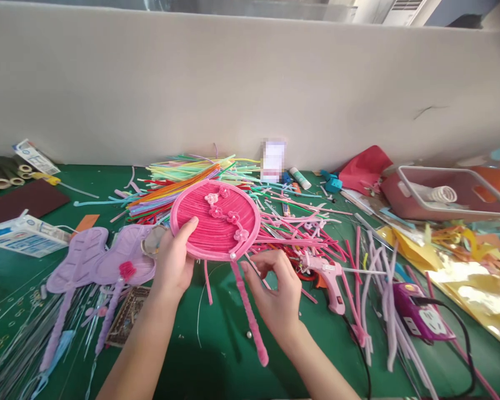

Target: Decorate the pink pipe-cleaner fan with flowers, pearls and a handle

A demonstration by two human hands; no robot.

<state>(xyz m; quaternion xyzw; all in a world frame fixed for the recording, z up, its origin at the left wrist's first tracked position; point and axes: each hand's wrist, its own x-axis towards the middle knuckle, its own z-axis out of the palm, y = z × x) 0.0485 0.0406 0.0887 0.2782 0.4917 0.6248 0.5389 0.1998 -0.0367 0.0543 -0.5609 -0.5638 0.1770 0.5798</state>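
Observation:
My left hand (177,261) is closed on the left rim of a pink round fan (195,228), its thumb lying on the front. Small pink flowers (215,212) with bead centres run across the fan's face, and a white bead (233,256) sits where the fuzzy pink handle (248,314) joins the rim. My right hand (275,283) is closed in a pinch just right of that joint. Something thin and dark shows between its fingers, too slight to name. Below the fan, a loose pearl bead (249,335) lies on the green table.
Coloured pipe cleaners (166,194) are heaped behind the fan. On the right are a pink glue gun (329,280), a purple corded box (420,311) and a pink bin (441,208). Two lilac fans (77,258) lie left, beside a woven basket (129,314).

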